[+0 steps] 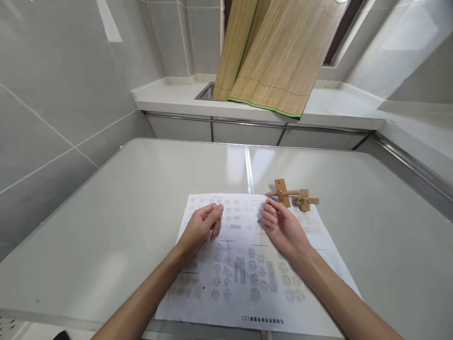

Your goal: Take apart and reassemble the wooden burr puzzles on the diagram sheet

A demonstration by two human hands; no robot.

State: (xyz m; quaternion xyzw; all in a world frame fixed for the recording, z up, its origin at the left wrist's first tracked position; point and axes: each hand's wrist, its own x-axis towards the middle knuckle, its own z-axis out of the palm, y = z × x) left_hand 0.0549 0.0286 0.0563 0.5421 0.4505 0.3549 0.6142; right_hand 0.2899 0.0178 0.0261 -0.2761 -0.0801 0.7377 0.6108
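Observation:
A large printed sheet (244,307) lies on the table, covered with small line diagrams and its writing upside down from here. Above its left part is my left hand (205,224), fingers loosely curled, with nothing visible in it. My right hand (283,226) is over the sheet's right side, its fingers folded in and no held object showing. Just beyond that hand, a flat wooden puzzle piece (279,183) marked 2 has a wooden stick (292,192) across it. Beside it is a cluster of interlocked wooden pieces (304,200) with numbers on them.
The pale folding table (134,203) has a metal seam (248,167) down its middle. Behind it, a bamboo mat (272,61) with green edging hangs over the white counter (173,101) and sink (204,90). Grey tiled walls (71,85) stand on the left.

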